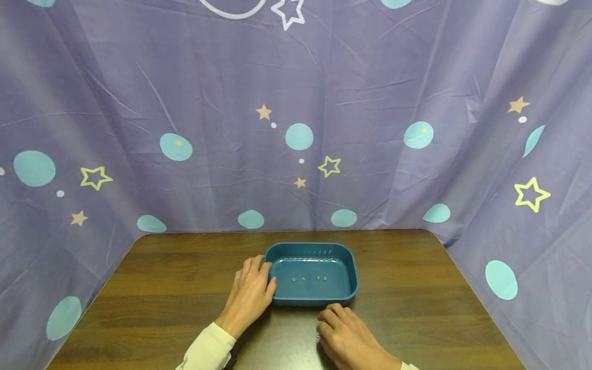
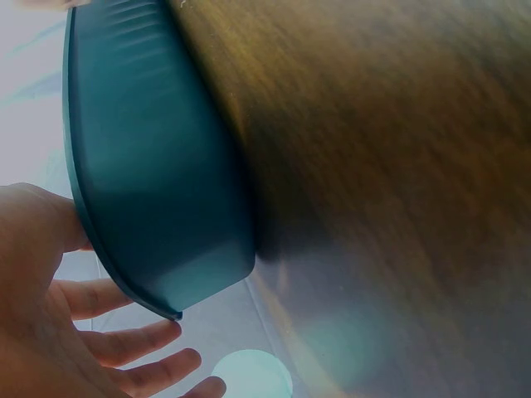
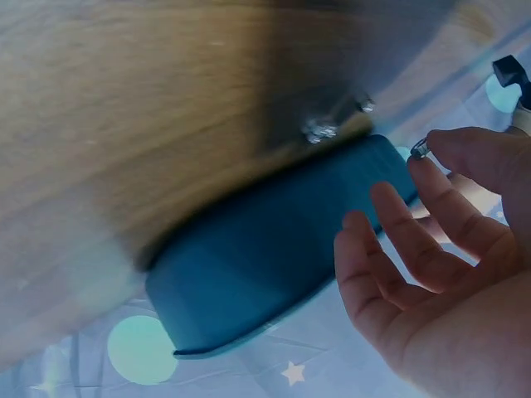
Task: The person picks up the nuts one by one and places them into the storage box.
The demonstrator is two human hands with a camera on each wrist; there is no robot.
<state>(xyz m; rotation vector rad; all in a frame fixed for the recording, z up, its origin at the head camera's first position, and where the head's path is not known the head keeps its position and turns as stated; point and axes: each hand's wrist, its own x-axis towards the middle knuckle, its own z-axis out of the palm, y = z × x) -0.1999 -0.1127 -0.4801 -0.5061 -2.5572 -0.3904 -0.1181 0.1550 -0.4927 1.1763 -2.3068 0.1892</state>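
A teal rectangular tray (image 1: 311, 299) sits on the wooden table, with several small metal nuts (image 1: 303, 279) in a rough row on its floor. At its left end rests my left hand (image 1: 250, 290), thumb and index finger over the rim, the other fingers spread loosely in the left wrist view. My right hand (image 1: 349, 334) is close in front of the tray's near wall. Between thumb and index fingertip it pinches a small silver nut (image 3: 420, 149); its other fingers are loosely bent.
Shiny metal pieces (image 3: 320, 131), blurred, lie on the table beside the tray in the right wrist view. The brown table (image 1: 416, 298) extends to both sides. Behind and beside it hangs a purple curtain (image 1: 370, 103) with stars and dots.
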